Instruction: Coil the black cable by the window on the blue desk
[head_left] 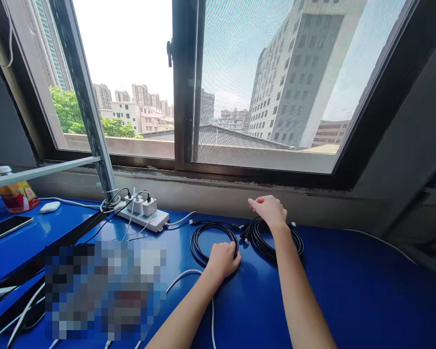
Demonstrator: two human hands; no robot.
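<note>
The left hand [223, 261] has its fingers curled in around the near right side of the smaller coil [194, 246], a black cable lying flat; the fingertips are hidden. The right hand [272, 212] shows bent fingers above the far side of the larger coil [260, 245], with nothing visible in them; how wide they stand, I cannot tell. Both coils look light to moderate in weight, springy and smooth-jacketed, so loops may slide apart or uncurl; the best hold is probably across all the strands at once, sparing the plug ends [244, 237] between the coils. Around them spreads the blue tabletop [349, 286], with a white cable [183, 275] near the left wrist, a loaded power strip [157, 222] off to the left and a window [183, 97] beyond
</note>
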